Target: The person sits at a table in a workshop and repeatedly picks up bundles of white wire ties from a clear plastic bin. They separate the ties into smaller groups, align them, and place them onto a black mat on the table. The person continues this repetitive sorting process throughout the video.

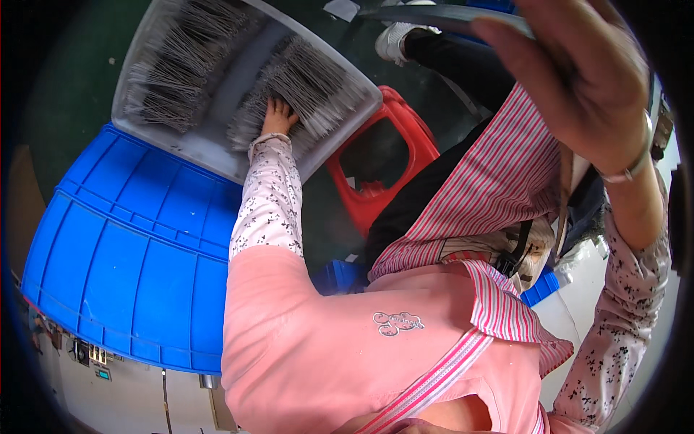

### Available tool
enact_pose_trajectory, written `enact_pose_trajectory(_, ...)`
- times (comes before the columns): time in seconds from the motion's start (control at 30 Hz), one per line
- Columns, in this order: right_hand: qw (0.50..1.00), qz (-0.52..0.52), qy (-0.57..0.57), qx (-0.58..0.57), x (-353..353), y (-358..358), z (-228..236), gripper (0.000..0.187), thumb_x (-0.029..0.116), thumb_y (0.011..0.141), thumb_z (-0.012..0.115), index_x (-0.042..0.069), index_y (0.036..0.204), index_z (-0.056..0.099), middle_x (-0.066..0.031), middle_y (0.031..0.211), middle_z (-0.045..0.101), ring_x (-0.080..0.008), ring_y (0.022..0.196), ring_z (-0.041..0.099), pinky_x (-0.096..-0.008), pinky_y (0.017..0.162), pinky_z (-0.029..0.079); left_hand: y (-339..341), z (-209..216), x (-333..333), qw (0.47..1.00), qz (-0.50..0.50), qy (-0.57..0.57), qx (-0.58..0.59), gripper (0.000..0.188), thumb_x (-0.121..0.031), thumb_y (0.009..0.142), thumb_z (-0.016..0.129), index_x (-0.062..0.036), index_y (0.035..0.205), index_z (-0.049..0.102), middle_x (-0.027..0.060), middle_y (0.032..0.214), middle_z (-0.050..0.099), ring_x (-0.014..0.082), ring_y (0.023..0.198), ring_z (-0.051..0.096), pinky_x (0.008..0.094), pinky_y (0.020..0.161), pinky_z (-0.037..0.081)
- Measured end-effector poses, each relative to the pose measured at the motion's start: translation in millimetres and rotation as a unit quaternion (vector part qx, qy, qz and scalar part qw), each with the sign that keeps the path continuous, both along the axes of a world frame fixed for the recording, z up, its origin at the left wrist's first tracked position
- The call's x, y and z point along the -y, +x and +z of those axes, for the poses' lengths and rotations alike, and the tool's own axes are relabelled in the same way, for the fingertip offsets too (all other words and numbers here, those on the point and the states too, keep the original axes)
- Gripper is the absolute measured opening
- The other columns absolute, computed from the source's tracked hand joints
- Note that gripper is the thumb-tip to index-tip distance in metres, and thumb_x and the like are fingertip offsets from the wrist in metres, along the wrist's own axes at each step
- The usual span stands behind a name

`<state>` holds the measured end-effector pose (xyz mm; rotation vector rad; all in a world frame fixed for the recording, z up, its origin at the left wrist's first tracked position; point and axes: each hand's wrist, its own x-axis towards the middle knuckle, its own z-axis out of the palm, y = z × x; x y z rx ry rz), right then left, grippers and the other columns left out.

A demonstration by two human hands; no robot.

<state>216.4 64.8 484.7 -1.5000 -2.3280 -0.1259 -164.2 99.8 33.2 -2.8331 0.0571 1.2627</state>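
My left hand reaches into a pale plastic bin and rests on a bundle of thin grey wire pieces with whitish ends. Its fingers are apart, and I see none of the pieces lifted in them. A second, similar bundle lies at the left side of the same bin. Raised close to the camera at the upper right is my right hand, thumb spread away from the fingers. Nothing shows in its grasp; the fingertips run out of the picture at the top.
Large blue ribbed plastic crates stand under and beside the bin on the left. A red plastic stool is right of the bin, near my striped apron. A grey curved edge passes behind my right hand.
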Motion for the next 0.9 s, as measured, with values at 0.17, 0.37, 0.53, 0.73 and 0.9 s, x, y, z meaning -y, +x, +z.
enact_pose_trajectory(0.17,0.999,0.015,0.051,-0.011,-10.0,-2.4,-5.5,0.022,0.009,0.070,0.066,0.009,0.091,0.061,-0.0074,0.089,0.058,-0.0275,0.085,0.056,-0.0398,0.081,0.041,-9.3,12.2,3.8,0.999,-0.007,0.016,0.043,0.042,-0.027,0.092,0.039,-0.0250,0.133,0.045,0.0115,0.139,0.039,0.0376,0.132,0.028,0.0559,0.111,0.013)
enact_pose_trajectory(0.37,0.997,-0.041,0.000,-0.063,-7.4,-10.2,4.1,0.023,0.011,0.069,0.068,0.009,0.091,0.062,-0.0072,0.088,0.059,-0.0271,0.087,0.056,-0.0390,0.085,0.040,-31.0,51.1,28.7,0.983,0.063,0.082,0.149,0.043,-0.023,0.091,0.043,-0.0173,0.134,0.044,0.0095,0.135,0.041,0.0361,0.131,0.031,0.0526,0.110,0.018)
enact_pose_trajectory(0.53,0.996,-0.065,-0.051,-0.045,-7.2,-17.4,27.1,0.020,0.014,0.072,0.066,0.009,0.091,0.064,-0.0075,0.089,0.061,-0.0270,0.090,0.056,-0.0395,0.087,0.039,-46.3,83.6,79.3,0.935,0.256,0.098,0.227,0.038,-0.020,0.089,0.045,-0.0154,0.126,0.050,0.0091,0.129,0.047,0.0342,0.122,0.042,0.0532,0.106,0.027)
enact_pose_trajectory(0.73,0.995,-0.058,-0.069,-0.045,-12.3,-21.6,25.9,0.020,0.018,0.073,0.066,0.010,0.091,0.065,-0.0076,0.090,0.063,-0.0262,0.093,0.057,-0.0381,0.093,0.036,-22.8,136.2,170.8,0.802,0.568,0.046,0.177,0.062,-0.011,0.076,0.062,-0.0121,0.135,0.040,0.0117,0.134,0.041,0.0333,0.123,0.042,0.0520,0.107,0.025)
enact_pose_trajectory(0.9,0.997,-0.064,0.042,0.016,-14.9,-19.1,-0.7,0.017,0.017,0.079,0.063,0.012,0.095,0.065,-0.0048,0.101,0.063,-0.0223,0.104,0.057,-0.0398,0.097,0.038,21.7,196.6,202.1,0.672,0.693,-0.053,0.255,0.060,-0.013,0.075,0.066,-0.0089,0.130,0.043,0.0136,0.130,0.044,0.0325,0.121,0.044,0.0473,0.105,0.030)
